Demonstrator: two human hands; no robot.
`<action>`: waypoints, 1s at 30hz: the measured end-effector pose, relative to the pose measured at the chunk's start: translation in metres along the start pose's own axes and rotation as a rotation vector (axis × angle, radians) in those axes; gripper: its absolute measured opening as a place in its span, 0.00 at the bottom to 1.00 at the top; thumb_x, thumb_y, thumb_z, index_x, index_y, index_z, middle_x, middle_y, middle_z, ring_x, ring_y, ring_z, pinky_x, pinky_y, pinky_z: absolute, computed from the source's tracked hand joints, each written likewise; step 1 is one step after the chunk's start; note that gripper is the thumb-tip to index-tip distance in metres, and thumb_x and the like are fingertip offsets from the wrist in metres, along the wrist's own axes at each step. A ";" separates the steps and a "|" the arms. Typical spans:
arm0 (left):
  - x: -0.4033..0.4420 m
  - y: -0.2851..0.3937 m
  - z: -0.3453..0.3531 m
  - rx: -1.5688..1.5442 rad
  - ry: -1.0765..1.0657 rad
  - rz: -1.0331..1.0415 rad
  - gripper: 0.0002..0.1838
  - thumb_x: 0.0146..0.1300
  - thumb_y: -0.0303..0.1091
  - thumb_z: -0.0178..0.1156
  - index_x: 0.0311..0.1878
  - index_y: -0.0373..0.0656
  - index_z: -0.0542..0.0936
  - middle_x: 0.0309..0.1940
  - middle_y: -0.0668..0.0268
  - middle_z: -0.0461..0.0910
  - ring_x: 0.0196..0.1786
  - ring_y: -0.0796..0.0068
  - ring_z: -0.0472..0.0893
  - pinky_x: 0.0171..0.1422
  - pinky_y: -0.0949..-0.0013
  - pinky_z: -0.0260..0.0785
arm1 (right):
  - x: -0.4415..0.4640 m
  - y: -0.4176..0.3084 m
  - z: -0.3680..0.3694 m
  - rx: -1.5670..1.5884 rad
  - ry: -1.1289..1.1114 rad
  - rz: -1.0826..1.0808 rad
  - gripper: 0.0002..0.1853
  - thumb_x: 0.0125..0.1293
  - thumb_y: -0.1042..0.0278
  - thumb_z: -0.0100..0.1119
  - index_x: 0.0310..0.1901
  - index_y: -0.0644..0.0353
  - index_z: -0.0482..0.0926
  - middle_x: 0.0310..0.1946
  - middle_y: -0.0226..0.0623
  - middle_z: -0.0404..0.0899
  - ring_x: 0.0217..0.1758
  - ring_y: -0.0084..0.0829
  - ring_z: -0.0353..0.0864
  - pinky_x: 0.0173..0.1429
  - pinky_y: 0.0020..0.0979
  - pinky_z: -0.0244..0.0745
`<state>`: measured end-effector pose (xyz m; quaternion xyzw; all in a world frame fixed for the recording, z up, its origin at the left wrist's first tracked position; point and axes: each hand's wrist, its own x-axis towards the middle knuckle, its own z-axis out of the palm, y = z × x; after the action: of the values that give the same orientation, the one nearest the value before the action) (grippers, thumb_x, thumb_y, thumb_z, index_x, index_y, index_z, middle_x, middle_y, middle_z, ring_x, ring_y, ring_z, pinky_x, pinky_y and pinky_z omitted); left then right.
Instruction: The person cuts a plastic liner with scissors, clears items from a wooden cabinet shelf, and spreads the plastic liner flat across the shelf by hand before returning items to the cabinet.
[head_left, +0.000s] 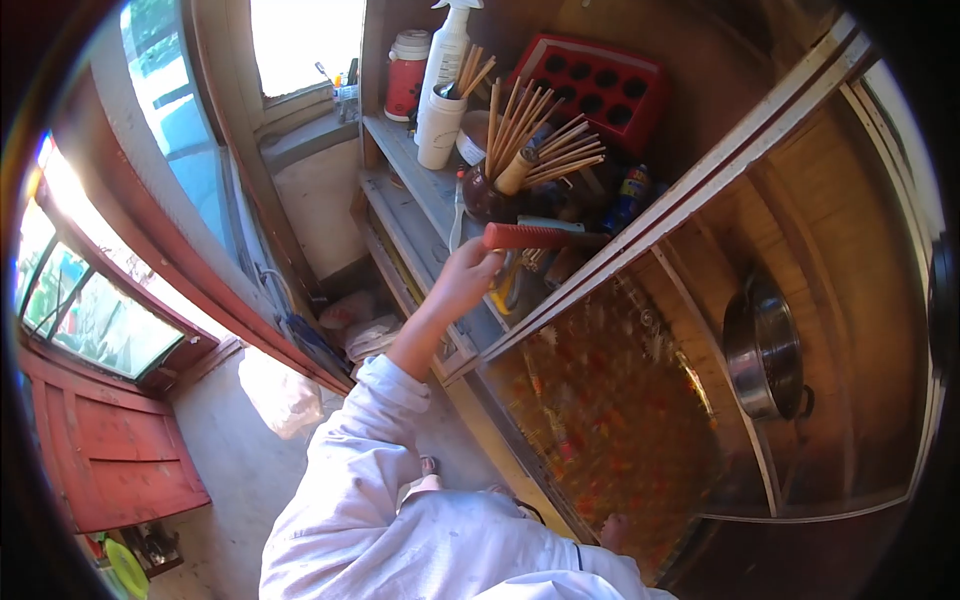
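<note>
My left hand reaches over the cabinet shelf, its fingers closed on the end of a tool with a ribbed red handle. The tool's dark far end points right, and its kind does not show clearly. Just behind it, a dark round pot holds many wooden sticks like chopsticks and a thicker wooden handle. Below the red handle is a yellow-handled item. What seems to be my right hand shows low by my body, small and blurred, its fingers indistinct.
A white spray bottle, white cup and red jar stand on the shelf. Behind is a red tray with round holes. A sliding door frame borders the right; a metal pot sits beyond it. Windows line the left.
</note>
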<state>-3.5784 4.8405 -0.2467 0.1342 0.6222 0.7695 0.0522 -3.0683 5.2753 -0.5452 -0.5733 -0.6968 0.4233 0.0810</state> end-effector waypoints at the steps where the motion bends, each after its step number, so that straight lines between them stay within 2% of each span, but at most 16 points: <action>1: -0.006 0.001 -0.008 0.026 -0.010 -0.032 0.09 0.64 0.34 0.51 0.37 0.38 0.75 0.25 0.73 0.71 0.30 0.84 0.69 0.34 0.77 0.62 | -0.001 0.000 -0.001 -0.039 -0.013 -0.036 0.07 0.60 0.63 0.49 0.33 0.57 0.71 0.19 0.33 0.70 0.18 0.24 0.66 0.20 0.29 0.62; 3: -0.021 0.014 -0.022 0.052 -0.014 -0.137 0.08 0.63 0.32 0.51 0.32 0.38 0.73 0.25 0.73 0.71 0.30 0.84 0.69 0.35 0.78 0.61 | -0.008 -0.010 -0.004 -0.117 -0.039 -0.106 0.08 0.59 0.63 0.49 0.33 0.58 0.71 0.19 0.32 0.70 0.18 0.24 0.67 0.21 0.29 0.62; 6: -0.047 0.022 -0.036 0.030 0.010 -0.070 0.10 0.62 0.34 0.54 0.29 0.39 0.71 0.22 0.73 0.70 0.27 0.84 0.67 0.30 0.77 0.59 | -0.029 -0.038 0.000 -0.041 0.016 -0.065 0.08 0.58 0.68 0.52 0.31 0.65 0.73 0.21 0.34 0.73 0.24 0.28 0.70 0.28 0.33 0.65; 13: -0.147 0.033 -0.062 0.189 0.071 -0.112 0.06 0.61 0.28 0.54 0.30 0.39 0.70 0.24 0.74 0.66 0.29 0.86 0.66 0.30 0.80 0.58 | -0.043 -0.051 -0.004 0.113 -0.042 -0.023 0.04 0.58 0.71 0.52 0.31 0.62 0.72 0.23 0.31 0.72 0.24 0.24 0.68 0.27 0.28 0.64; 16: -0.199 0.009 -0.050 0.224 0.139 -0.033 0.02 0.61 0.24 0.52 0.33 0.39 0.70 0.27 0.73 0.66 0.30 0.86 0.65 0.31 0.81 0.58 | -0.069 -0.078 0.006 -0.015 0.017 -0.201 0.05 0.61 0.67 0.53 0.34 0.58 0.73 0.20 0.29 0.71 0.23 0.23 0.71 0.25 0.28 0.67; 17: -0.206 0.011 -0.038 0.464 0.106 0.154 0.01 0.63 0.24 0.50 0.34 0.39 0.70 0.28 0.72 0.66 0.31 0.85 0.64 0.33 0.81 0.59 | -0.062 -0.069 0.016 0.026 -0.026 -0.290 0.05 0.62 0.67 0.54 0.35 0.58 0.74 0.21 0.28 0.72 0.23 0.22 0.71 0.27 0.26 0.68; 18: -0.205 0.010 -0.036 0.435 0.130 0.128 0.02 0.64 0.25 0.50 0.35 0.39 0.70 0.28 0.72 0.66 0.31 0.85 0.64 0.34 0.81 0.59 | -0.056 -0.061 0.028 0.067 -0.074 -0.379 0.05 0.63 0.67 0.56 0.36 0.58 0.74 0.22 0.28 0.72 0.24 0.20 0.72 0.28 0.24 0.69; 20: -0.196 0.006 -0.036 0.384 0.192 0.073 0.03 0.66 0.27 0.49 0.36 0.39 0.69 0.28 0.72 0.66 0.31 0.85 0.64 0.35 0.81 0.59 | -0.098 -0.125 0.041 0.198 -0.304 -0.218 0.05 0.65 0.67 0.54 0.36 0.57 0.75 0.24 0.28 0.74 0.24 0.18 0.71 0.28 0.21 0.69; 22: -0.184 -0.005 -0.040 0.262 0.307 0.005 0.10 0.71 0.34 0.45 0.36 0.39 0.70 0.28 0.72 0.68 0.32 0.85 0.64 0.38 0.81 0.60 | -0.111 -0.151 0.054 0.189 -0.403 -0.215 0.05 0.66 0.66 0.53 0.37 0.58 0.74 0.24 0.28 0.75 0.24 0.17 0.71 0.28 0.20 0.69; 24: -0.178 -0.011 -0.041 0.227 0.330 0.043 0.11 0.71 0.35 0.44 0.35 0.40 0.70 0.28 0.72 0.69 0.34 0.85 0.65 0.40 0.81 0.60 | -0.113 -0.162 0.063 0.151 -0.477 -0.238 0.06 0.66 0.67 0.53 0.38 0.59 0.74 0.24 0.28 0.75 0.25 0.17 0.72 0.28 0.19 0.69; 26: -0.180 -0.016 -0.040 0.213 0.330 0.049 0.11 0.71 0.36 0.45 0.35 0.40 0.70 0.29 0.72 0.70 0.34 0.85 0.66 0.42 0.80 0.60 | -0.114 -0.169 0.074 0.128 -0.528 -0.315 0.06 0.66 0.67 0.53 0.39 0.59 0.74 0.25 0.29 0.76 0.25 0.17 0.72 0.29 0.19 0.69; 29: -0.191 -0.028 -0.038 0.186 0.321 -0.007 0.11 0.71 0.37 0.45 0.36 0.41 0.69 0.32 0.71 0.71 0.36 0.84 0.67 0.46 0.80 0.60 | -0.147 -0.224 0.098 0.149 -0.799 -0.427 0.07 0.66 0.68 0.53 0.42 0.60 0.75 0.28 0.30 0.78 0.30 0.19 0.75 0.36 0.20 0.71; 30: -0.194 -0.033 -0.039 0.176 0.313 -0.031 0.11 0.71 0.38 0.45 0.36 0.42 0.69 0.33 0.71 0.72 0.37 0.84 0.68 0.47 0.80 0.60 | -0.163 -0.249 0.110 0.136 -0.831 -0.550 0.09 0.65 0.68 0.54 0.45 0.60 0.75 0.32 0.31 0.79 0.35 0.21 0.77 0.41 0.23 0.72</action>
<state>-3.4060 4.7633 -0.3137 0.0073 0.6897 0.7226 -0.0453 -3.2627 5.0833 -0.3833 -0.1449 -0.7662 0.6234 -0.0577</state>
